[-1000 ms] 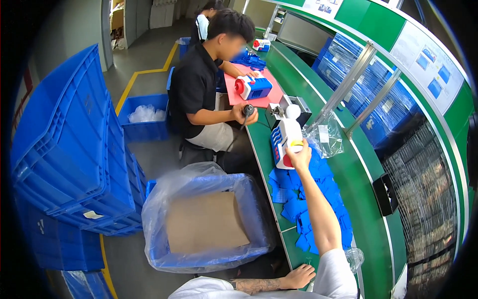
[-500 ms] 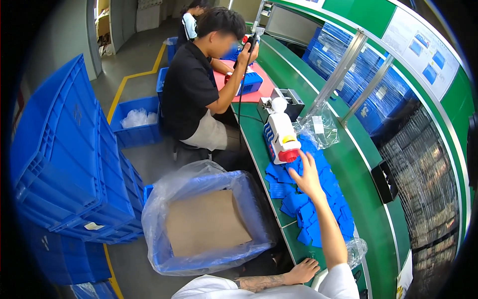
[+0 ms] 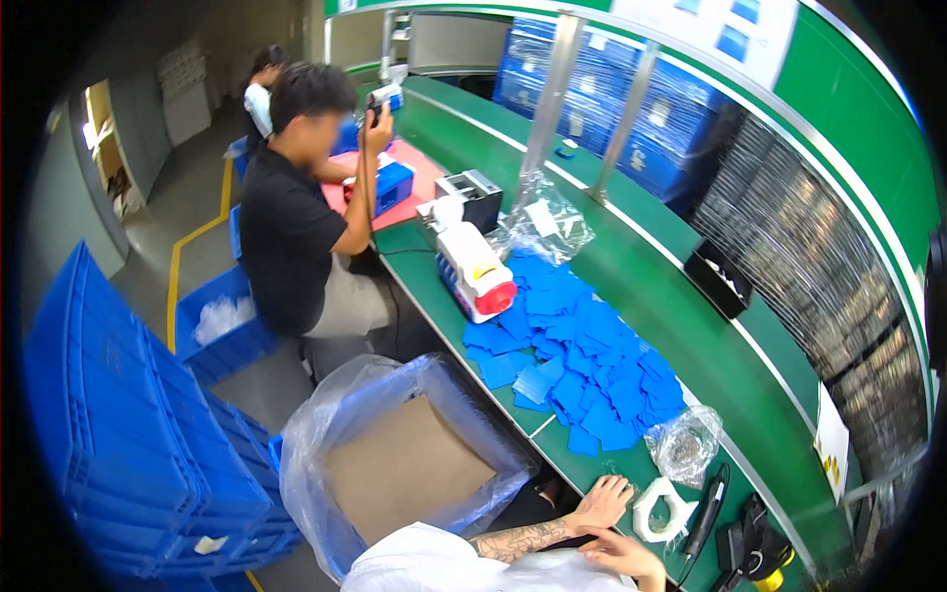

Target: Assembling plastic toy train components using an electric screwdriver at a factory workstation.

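Observation:
My left hand [image 3: 602, 500] rests on the near edge of the green bench [image 3: 691, 296], fingers spread, holding nothing. A white ring-shaped tape holder [image 3: 663, 509] lies just to its right. My right hand [image 3: 624, 555] is drawn back close to my body at the bottom of the view, partly cut off, with nothing seen in it. Farther along the bench a heap of blue cards [image 3: 582, 350] is spread out. Beyond the cards lies a white hand-held device with a red end [image 3: 474, 271], touched by no hand.
A co-worker in a black shirt [image 3: 296, 227] sits at the bench's far left, lifting a small tool. A cardboard box lined with clear plastic [image 3: 409, 464] stands left of me. Blue crates [image 3: 109, 434] are stacked at the left. A crumpled bag [image 3: 686, 444] and black tools [image 3: 705, 513] lie nearby.
My right arm has pulled back from the white device and the blue cards to my body. The device now lies on the bench. My left hand stays at the edge.

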